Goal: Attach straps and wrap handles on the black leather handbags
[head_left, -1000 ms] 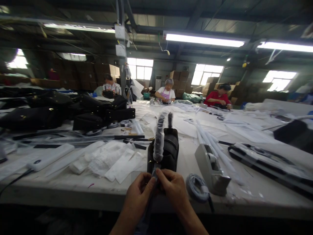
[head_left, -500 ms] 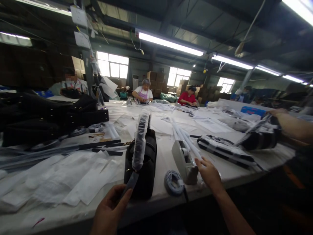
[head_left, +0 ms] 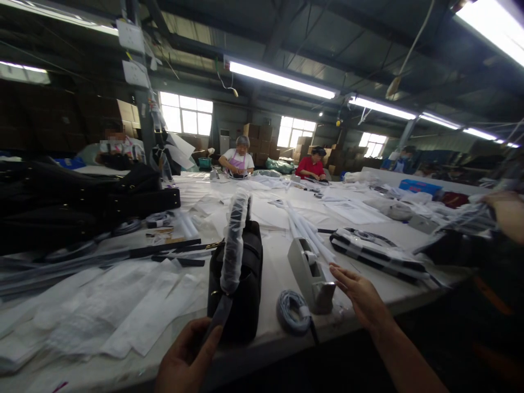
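Observation:
A black handbag (head_left: pixel 245 297) stands upright on the white table in front of me. Its strap (head_left: pixel 234 240) rises from the top, wrapped in crinkled clear plastic, with a bare dark strap end (head_left: pixel 220 315) below. My left hand (head_left: pixel 190 352) pinches that bare end between thumb and fingers. Just right of a grey tape dispenser (head_left: pixel 309 275) is my right hand (head_left: pixel 360 292), fingers stretched out and close to its front end; I cannot tell whether they touch it. A coiled grey cord-like bundle (head_left: pixel 293 313) lies between bag and dispenser.
White wrapping sheets (head_left: pixel 102 311) cover the table's left front. Black bags (head_left: pixel 82 196) are piled at left. A partly wrapped black bag (head_left: pixel 376 254) lies right, near a co-worker's blurred arm (head_left: pixel 507 213). Co-workers (head_left: pixel 239 158) sit across the table.
My right hand has shifted slightly right, uncovering more of the dispenser's front end. The co-worker's arm and bag at right moved farther right. My left hand keeps its pinch.

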Action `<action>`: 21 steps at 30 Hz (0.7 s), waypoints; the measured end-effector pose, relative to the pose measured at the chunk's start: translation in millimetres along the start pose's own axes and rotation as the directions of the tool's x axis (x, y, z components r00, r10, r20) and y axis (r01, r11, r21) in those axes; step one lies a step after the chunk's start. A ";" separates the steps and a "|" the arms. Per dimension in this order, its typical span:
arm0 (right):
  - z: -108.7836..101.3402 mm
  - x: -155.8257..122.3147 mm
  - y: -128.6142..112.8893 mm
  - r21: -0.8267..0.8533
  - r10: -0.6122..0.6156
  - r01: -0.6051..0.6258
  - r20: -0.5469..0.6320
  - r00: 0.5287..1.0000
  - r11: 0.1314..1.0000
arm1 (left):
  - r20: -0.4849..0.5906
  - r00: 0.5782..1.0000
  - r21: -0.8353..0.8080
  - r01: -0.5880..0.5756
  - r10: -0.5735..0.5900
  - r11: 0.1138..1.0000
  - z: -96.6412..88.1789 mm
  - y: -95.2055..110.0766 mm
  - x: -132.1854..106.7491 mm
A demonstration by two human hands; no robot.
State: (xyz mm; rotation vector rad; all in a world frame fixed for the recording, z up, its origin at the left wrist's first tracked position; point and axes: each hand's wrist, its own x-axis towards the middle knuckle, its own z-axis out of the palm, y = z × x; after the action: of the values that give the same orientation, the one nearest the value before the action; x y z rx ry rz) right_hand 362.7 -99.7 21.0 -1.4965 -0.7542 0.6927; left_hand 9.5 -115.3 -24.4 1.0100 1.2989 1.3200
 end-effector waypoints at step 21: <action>3.5 -64.2 67.8 0.220 0.238 -0.205 -0.137 0.962 0.954 | 0.025 0.998 -0.034 0.063 -0.062 0.997 -0.4 0.3 -3.9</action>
State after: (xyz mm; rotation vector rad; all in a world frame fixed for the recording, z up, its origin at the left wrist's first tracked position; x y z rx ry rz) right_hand 324.8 -150.5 -47.8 -1.4400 -0.3808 0.7819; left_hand 9.7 -119.2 -23.8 0.9510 1.2755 1.2746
